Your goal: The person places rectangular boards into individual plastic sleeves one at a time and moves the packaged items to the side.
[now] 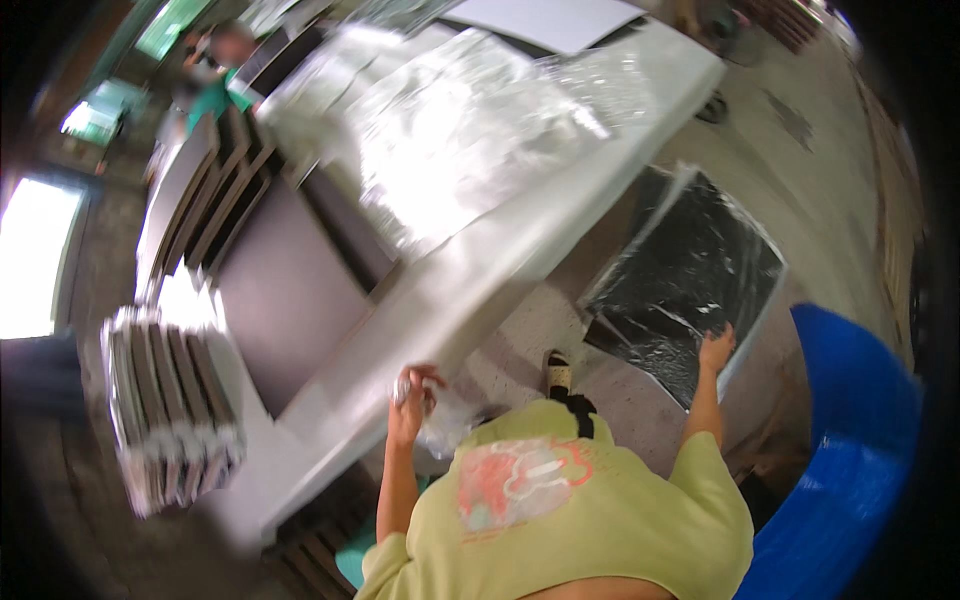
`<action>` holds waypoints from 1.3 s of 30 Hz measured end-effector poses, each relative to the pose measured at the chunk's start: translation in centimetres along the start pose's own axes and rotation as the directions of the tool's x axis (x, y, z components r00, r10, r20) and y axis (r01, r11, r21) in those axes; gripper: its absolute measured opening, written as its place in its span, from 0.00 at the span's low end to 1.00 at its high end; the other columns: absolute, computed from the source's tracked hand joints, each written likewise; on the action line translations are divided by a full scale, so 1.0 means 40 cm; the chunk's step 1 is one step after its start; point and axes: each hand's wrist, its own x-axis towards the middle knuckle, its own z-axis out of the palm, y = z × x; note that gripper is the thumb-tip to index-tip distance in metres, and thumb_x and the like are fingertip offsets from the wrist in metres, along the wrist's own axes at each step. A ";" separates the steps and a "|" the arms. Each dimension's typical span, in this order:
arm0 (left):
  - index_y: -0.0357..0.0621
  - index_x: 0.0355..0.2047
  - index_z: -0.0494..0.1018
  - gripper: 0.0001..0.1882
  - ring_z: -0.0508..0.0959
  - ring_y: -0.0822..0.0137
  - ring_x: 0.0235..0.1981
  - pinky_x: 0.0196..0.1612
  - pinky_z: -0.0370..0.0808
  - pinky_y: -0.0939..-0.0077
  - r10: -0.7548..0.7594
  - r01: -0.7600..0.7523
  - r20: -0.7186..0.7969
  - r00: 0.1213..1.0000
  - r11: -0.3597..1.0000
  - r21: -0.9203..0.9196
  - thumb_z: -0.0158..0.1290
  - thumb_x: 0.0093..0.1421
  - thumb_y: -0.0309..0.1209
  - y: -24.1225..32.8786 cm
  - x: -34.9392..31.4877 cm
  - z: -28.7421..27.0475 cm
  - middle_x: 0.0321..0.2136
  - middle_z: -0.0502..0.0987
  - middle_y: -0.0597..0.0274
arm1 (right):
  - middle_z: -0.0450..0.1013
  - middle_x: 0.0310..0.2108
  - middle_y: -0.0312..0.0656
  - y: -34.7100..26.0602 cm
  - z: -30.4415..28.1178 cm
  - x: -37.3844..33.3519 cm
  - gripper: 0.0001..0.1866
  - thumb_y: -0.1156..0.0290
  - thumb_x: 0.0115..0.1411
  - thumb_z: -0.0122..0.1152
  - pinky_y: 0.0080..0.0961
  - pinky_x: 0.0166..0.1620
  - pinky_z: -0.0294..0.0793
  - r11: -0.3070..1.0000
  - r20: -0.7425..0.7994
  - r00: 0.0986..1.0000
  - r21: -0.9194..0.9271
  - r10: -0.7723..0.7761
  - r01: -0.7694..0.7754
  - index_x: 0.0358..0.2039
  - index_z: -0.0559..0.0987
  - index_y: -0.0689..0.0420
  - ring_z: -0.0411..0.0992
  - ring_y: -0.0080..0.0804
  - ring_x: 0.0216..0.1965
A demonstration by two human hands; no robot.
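A dark flat panel wrapped in shiny clear plastic film (690, 270) lies tilted at the right, beside the long white table. My right hand (717, 350) is at its near right edge, fingers curled on the film. My left hand (413, 405) is raised by the table's near edge with its fingers bent. A small shiny silvery thing (402, 388) shows at its fingers; I cannot make out what it is. A thin piece of clear plastic (443, 430) hangs just below that hand.
The white-topped table (480, 290) runs diagonally, bearing clear plastic sheeting (470, 120) and brown panels (290, 280). Wrapped stacked boards (170, 390) stand at the left. A blue curved sheet (850, 430) is at the right. Another person in green (215, 100) is at the far left.
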 end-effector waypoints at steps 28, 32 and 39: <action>0.44 0.37 0.65 0.21 0.56 0.79 0.11 0.12 0.52 0.82 -0.453 -0.063 -0.596 0.663 0.760 -0.647 0.37 0.60 0.49 -0.450 -0.355 -0.343 0.16 0.62 0.68 | 0.58 0.51 0.45 -0.559 -0.179 -0.871 0.32 0.53 0.51 0.57 0.32 0.56 0.52 0.858 0.610 -0.678 0.510 -0.410 -0.060 0.53 0.59 0.49 0.54 0.35 0.54; 0.46 0.38 0.66 0.19 0.66 0.70 0.18 0.20 0.67 0.73 -0.647 0.025 -0.189 0.739 0.307 -0.952 0.34 0.61 0.47 -0.540 -0.375 -0.278 0.20 0.66 0.64 | 0.56 0.51 0.51 -0.615 -0.219 -0.979 0.34 0.48 0.50 0.54 0.35 0.57 0.51 0.603 0.569 -0.686 0.762 -0.453 0.234 0.54 0.59 0.49 0.53 0.41 0.55; 0.45 0.30 0.65 0.13 0.70 0.68 0.21 0.24 0.71 0.69 -0.213 0.316 0.365 0.906 -0.234 -0.919 0.32 0.61 0.37 -0.591 -0.414 -0.168 0.22 0.68 0.64 | 0.65 0.40 0.50 -0.673 -0.240 -1.115 0.26 0.57 0.43 0.64 0.34 0.47 0.62 0.343 0.421 -0.440 0.906 -0.794 0.249 0.42 0.70 0.54 0.63 0.45 0.44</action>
